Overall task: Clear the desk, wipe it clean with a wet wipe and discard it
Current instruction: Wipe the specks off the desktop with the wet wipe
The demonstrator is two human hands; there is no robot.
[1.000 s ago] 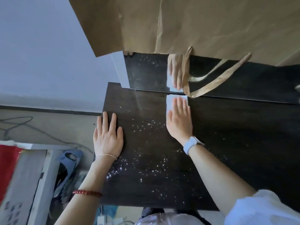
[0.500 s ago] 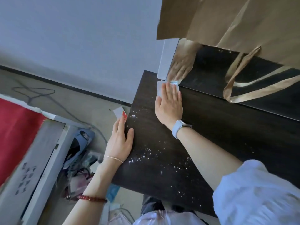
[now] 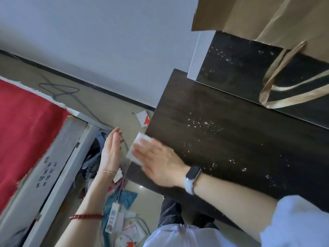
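The dark wooden desk (image 3: 222, 157) carries scattered white crumbs (image 3: 204, 124) across its middle. My right hand (image 3: 158, 163), with a watch on the wrist, lies flat on a white wet wipe (image 3: 138, 148) at the desk's left edge; the wipe sticks out past the edge. Beside that edge, off the desk, my left hand (image 3: 111, 151) hovers with its fingers apart and its palm turned toward the desk, holding nothing.
A brown paper bag (image 3: 267, 18) with ribbon handles (image 3: 277, 86) hangs over a dark mirror panel (image 3: 231, 68) behind the desk. On the floor left of the desk lie a power strip (image 3: 114, 218), cables, papers and shoes. A red cloth (image 3: 26, 125) covers a white box at far left.
My right hand has dragged the wipe from the desk's far corner to the near left edge. My left hand has lifted off the desk and now hovers beside its edge. The view has swung left.
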